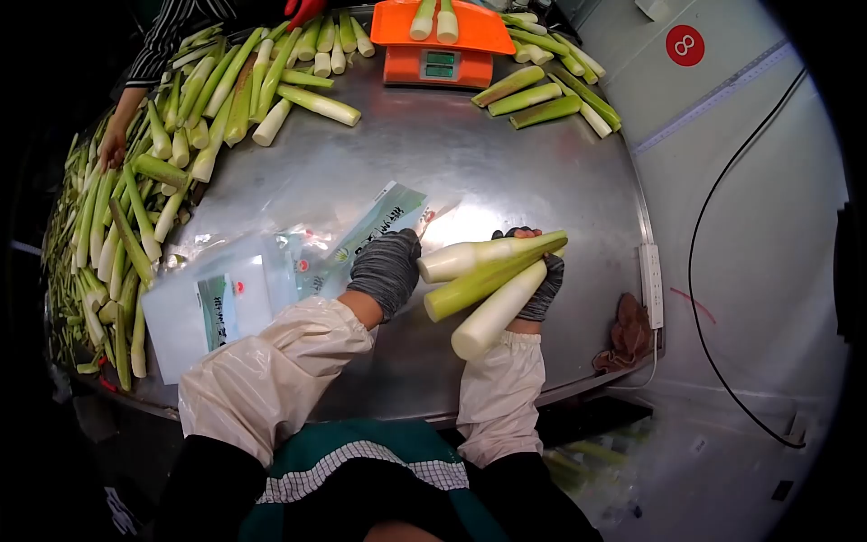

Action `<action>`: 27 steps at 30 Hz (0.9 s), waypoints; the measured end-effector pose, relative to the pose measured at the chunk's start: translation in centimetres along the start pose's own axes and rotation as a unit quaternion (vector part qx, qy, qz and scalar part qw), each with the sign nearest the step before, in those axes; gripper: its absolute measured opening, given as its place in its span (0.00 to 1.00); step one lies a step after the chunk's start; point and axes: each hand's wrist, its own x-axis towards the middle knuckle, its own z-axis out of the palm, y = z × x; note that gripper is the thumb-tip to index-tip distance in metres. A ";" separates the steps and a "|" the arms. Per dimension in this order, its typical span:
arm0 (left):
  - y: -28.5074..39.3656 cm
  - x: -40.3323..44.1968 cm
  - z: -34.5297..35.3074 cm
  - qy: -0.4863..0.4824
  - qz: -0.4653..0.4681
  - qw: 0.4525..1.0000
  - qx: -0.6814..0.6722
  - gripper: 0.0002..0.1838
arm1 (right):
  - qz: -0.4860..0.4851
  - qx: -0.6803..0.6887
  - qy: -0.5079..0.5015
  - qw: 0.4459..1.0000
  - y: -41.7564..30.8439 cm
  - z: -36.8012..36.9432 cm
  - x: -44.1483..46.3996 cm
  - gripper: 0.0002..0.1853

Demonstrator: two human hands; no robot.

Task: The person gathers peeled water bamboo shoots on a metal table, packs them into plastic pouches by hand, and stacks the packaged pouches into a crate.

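Three peeled water bamboo shoots, pale at the thick ends and green toward the tips, lie in my right hand, its gloved fingers wrapped round them from behind. My left hand, in a grey knit glove, is closed on a clear printed plastic bag with a green label. The bag extends up and away from the fist over the metal table. Beside my left forearm lies a stack of similar flat plastic bags. The fingertips of my left hand are mostly hidden.
Heaped shoots cover the table's left and far sides, where another person's hand reaches in. An orange scale holds two shoots. More shoots lie at right, with a power strip and brown cloth along the edge.
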 end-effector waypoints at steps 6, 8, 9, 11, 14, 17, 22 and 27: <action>0.3 -2.1 -0.2 0.113 0.058 0.991 -0.050 0.12 | -0.016 -0.068 0.052 0.996 -0.6 -1.3 -0.6 0.15; 0.3 -2.0 -0.3 0.097 0.066 0.991 -0.056 0.12 | -0.050 -0.101 0.073 0.991 -0.7 -1.2 -1.1 0.17; 0.1 -1.8 -0.1 0.080 0.067 0.993 -0.059 0.12 | -0.054 -0.104 0.068 0.991 -0.8 -1.2 -1.3 0.17; -0.5 -1.7 0.3 0.104 0.072 0.990 -0.063 0.11 | -0.120 -0.095 0.092 0.984 -0.7 -1.5 -1.7 0.17; -0.7 -2.1 1.0 0.118 0.062 0.987 -0.087 0.09 | -0.160 -0.086 0.117 0.976 -0.1 -2.1 -2.2 0.16; -1.5 -2.0 2.1 0.181 0.057 0.971 -0.147 0.08 | -0.202 -0.084 0.124 0.968 0.8 -3.7 -2.4 0.16; -2.6 -1.2 4.0 0.213 0.042 0.946 -0.239 0.07 | -0.236 -0.074 0.203 0.947 2.9 -4.9 -2.9 0.16; -3.1 -0.7 4.5 0.203 -0.018 0.930 -0.306 0.06 | -0.199 -0.074 0.211 0.954 3.4 -6.6 -2.8 0.17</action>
